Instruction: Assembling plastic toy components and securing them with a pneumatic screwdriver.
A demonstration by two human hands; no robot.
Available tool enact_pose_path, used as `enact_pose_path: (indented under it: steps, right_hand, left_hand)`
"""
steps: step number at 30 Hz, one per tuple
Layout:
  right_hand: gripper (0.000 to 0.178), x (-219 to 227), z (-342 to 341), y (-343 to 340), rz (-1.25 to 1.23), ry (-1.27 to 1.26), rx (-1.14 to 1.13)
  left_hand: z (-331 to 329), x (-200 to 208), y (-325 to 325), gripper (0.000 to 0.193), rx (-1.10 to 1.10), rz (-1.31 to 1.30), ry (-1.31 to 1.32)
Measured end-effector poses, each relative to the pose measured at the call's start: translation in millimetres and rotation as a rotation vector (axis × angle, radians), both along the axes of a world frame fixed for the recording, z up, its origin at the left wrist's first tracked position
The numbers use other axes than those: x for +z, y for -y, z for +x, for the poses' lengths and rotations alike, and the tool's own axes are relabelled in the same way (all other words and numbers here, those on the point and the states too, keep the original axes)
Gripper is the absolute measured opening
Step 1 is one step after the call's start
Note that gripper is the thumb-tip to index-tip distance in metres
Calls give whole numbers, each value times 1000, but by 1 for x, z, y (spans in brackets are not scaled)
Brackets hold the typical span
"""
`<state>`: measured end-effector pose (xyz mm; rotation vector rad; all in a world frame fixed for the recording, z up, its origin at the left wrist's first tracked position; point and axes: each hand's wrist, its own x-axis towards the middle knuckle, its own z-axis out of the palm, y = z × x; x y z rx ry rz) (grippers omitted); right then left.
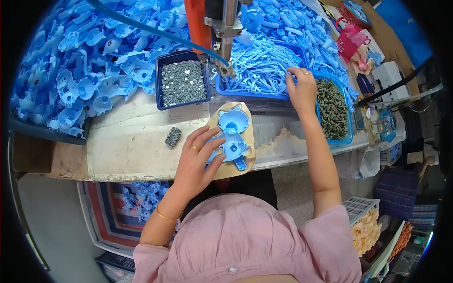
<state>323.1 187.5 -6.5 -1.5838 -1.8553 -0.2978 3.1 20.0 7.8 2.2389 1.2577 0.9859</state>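
My left hand (200, 155) rests with spread fingers on the left side of a light blue hollow plastic toy shell (234, 147). The shell has an eared head part and a body part, and lies inner side up on a tan shaped board (250, 134) at the table's front. To the right, my right hand (302, 89) is over the right edge of a blue tray (264, 95) heaped with thin light blue plastic pieces (264, 66). Its thumb and fingers are apart, and nothing shows between them.
An orange and metal screwdriver tool (207, 28) hangs above the board, with a blue hose. A dark blue tray of small metal parts (183, 82) stands left, a blue tray of dark screws (332, 108) right. Blue shells (71, 85) pile behind; a metal-coloured cluster (173, 137) lies nearby.
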Motion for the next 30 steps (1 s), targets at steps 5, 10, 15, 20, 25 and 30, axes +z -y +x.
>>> enact_pose_path:
  steps: [5, 10, 15, 20, 25, 30]
  right_hand:
    - [15, 21, 7, 6, 75, -49, -87]
    - [18, 60, 5, 46, -42, -35, 48]
    - [30, 60, -51, 106, -43, -105, 644]
    - [37, 45, -50, 126, -204, -269, 693]
    - [26, 38, 74, 95, -112, -97, -66]
    - [17, 22, 132, 85, -229, 184, -285]
  left_hand:
    - [8, 4, -7, 35, -20, 26, -18]
    - [16, 13, -23, 40, -66, 56, -41]
    - [38, 34, -41, 48, -61, 76, 121]
    - [49, 28, -37, 34, -162, -586, 267]
    - [31, 18, -33, 30, -83, -607, 339]
    - [35, 15, -31, 27, -105, -636, 452]
